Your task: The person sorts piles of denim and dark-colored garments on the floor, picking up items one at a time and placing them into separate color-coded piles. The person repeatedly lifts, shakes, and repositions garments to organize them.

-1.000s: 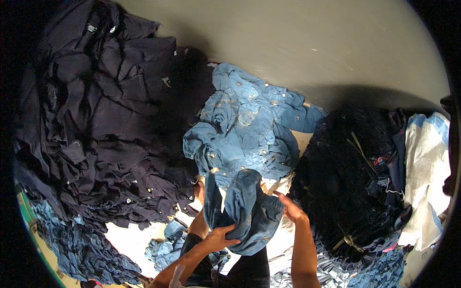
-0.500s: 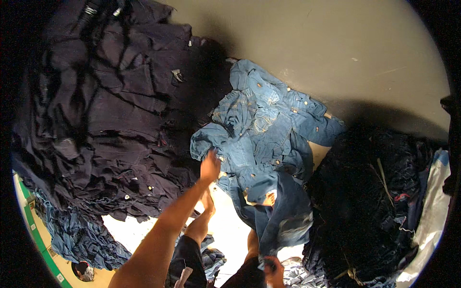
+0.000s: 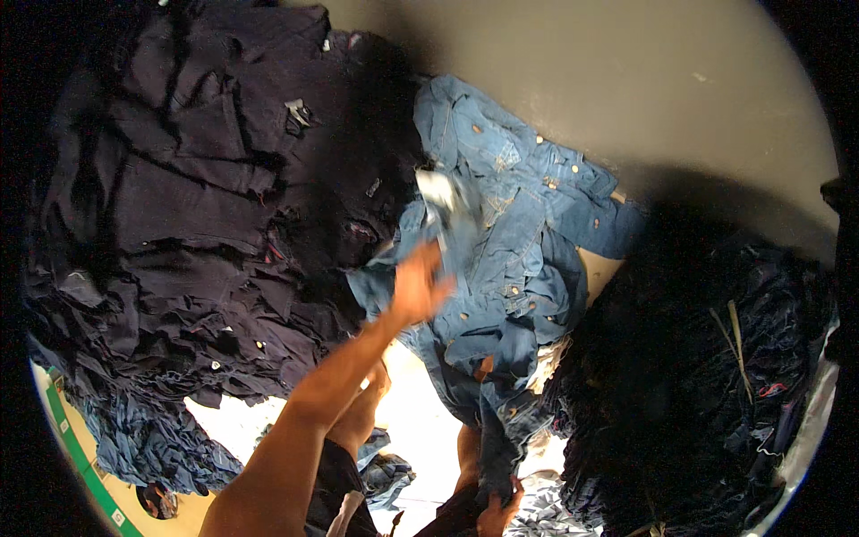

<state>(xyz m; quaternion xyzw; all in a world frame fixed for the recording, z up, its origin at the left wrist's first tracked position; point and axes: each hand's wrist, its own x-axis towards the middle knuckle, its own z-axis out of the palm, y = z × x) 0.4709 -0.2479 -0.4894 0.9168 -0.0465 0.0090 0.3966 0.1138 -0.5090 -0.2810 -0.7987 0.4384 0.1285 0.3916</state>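
L hand, blurred, over blue pile, fingers' state unclear; R hand w/ fingers gripping denim at pile's near edge, btw. dark heap & black heap; firm R grip, untwisted cloth prob. best

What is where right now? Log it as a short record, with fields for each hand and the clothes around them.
Left hand: blurred, over the blue clothes; grip unclear
Right hand: near the lower edge, holding the end of a dark blue garment
Middle: blue clothes, crumpled, with metal buttons
Left side: large dark pile
Lower left: smaller blue pile
Right side: black pile with loose threads
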